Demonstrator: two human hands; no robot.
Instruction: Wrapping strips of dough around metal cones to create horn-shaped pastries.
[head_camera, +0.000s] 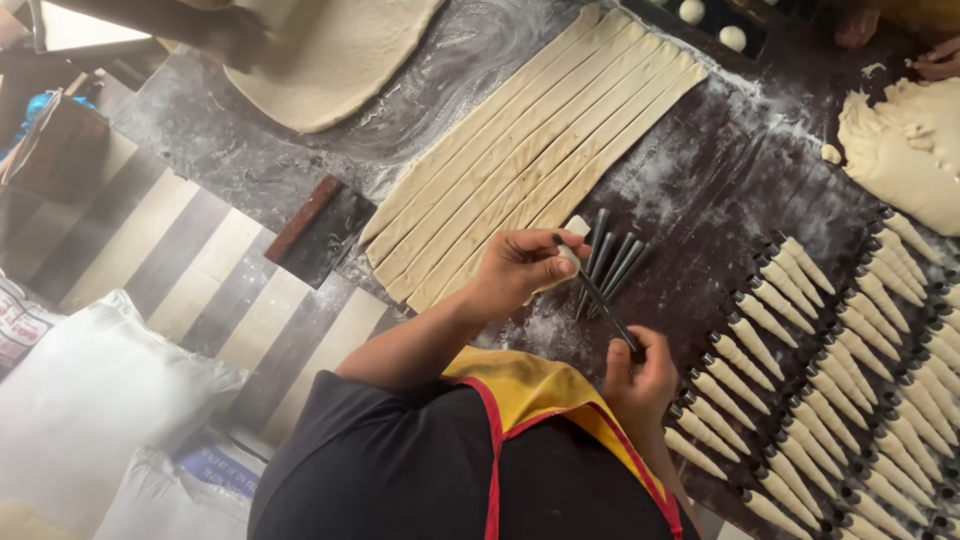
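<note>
My left hand (520, 265) pinches the end of a dough strip (577, 228) against the tip of a thin dark metal cone (600, 300). My right hand (640, 375) grips the other end of that cone. The strip comes off a sheet of dough cut into long strips (540, 150) lying on the dark floured table (720, 190). Several bare metal cones (612, 262) lie just beyond my hands.
Rows of dough-wrapped cones (830, 380) fill the table's right side. A dough lump (905, 150) lies far right, a rolled sheet (330, 50) top left, a scraper (320, 230) at the table edge. Other people's hands (940, 60) work at the top. White sacks (90, 390) stand left.
</note>
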